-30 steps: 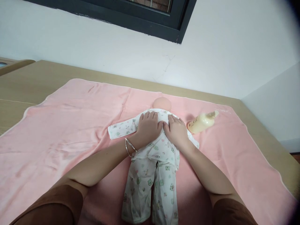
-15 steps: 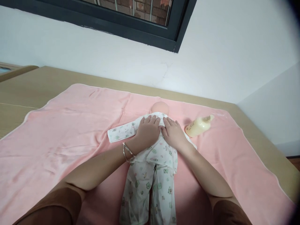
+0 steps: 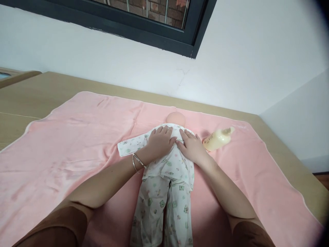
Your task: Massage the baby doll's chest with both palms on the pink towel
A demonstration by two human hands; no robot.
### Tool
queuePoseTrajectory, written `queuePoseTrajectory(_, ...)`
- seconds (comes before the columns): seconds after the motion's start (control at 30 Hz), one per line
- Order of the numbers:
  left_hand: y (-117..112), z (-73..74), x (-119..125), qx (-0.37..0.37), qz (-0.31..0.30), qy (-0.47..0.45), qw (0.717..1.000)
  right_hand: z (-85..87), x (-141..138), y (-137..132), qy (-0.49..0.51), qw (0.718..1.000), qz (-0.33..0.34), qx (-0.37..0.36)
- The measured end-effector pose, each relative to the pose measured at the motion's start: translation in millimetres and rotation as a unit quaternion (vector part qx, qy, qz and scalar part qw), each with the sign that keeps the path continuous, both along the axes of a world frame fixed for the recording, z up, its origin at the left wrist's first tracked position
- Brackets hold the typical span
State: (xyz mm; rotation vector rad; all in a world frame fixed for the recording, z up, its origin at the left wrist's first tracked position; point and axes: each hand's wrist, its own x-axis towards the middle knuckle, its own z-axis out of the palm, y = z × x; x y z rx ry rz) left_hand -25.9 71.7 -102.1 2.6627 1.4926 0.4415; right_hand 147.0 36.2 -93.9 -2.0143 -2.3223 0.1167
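Under the fingers (image 3: 164, 130), the clothed doll (image 3: 171, 168) is being touched by the flat left hand (image 3: 159, 142) and right hand (image 3: 191, 146), nothing being grasped. Rubbing or pressing is seemingly being done; even palm contact is probably being called for next. Right of the fingers, a bottle (image 3: 217, 139) is being borne by a blanket (image 3: 77, 137).

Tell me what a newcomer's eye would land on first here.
Probably the left hand and right hand, laid side by side on the upper body of a doll-like figure near the middle of the view. Next, the broad pink cloth beneath it, with a pale yellow bottle on the right. The dark window frame stands out at the top.
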Motion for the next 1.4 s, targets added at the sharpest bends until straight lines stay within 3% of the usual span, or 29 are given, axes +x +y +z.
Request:
queuePoseTrajectory(0.1, -5, -1.4, 2, 0.004, -0.001, 0.019, 1.0, -0.5, -3, -1, -0.006, 1.0, 0.007, 0.001)
queuePoseTrajectory(0.33, -35, 11.3, -3, 0.019, -0.054, 0.087, 0.995, 7.2, -21, -36, -0.066, 0.997, 0.01, 0.024)
queuePoseTrajectory(0.47, -24, 13.4, -4, -0.003, -0.031, 0.049, 0.998, 4.8, -15, -27, -0.051, 0.998, -0.028, 0.018)
queuePoseTrajectory(0.63, -5, -0.9, 2, -0.011, -0.007, -0.011, 1.0, -4.0, -7, -3, -0.014, 0.999, -0.03, 0.011)
queuePoseTrajectory(0.77, -16, -3.9, 6, 0.003, -0.014, 0.001, 1.0, -4.6, -12, -9, -0.037, 0.999, -0.004, 0.017)
queuePoseTrajectory(0.93, -39, 9.2, -1, 0.023, -0.07, 0.052, 0.996, 2.3, -24, -38, -0.08, 0.996, 0.03, 0.037)
queuePoseTrajectory(1.07, -35, 14.0, -5, 0.018, -0.058, 0.035, 0.998, 5.5, -24, -39, -0.073, 0.997, 0.009, 0.035)
queuePoseTrajectory(1.23, -13, 2.1, 1, -0.025, -0.008, -0.01, 1.0, -0.4, -14, -16, -0.044, 0.998, -0.041, 0.017)
queuePoseTrajectory(1.4, -3, -18.8, 10, -0.005, 0.006, -0.06, 0.998, -10.7, -11, -6, -0.035, 0.998, -0.041, 0.037)
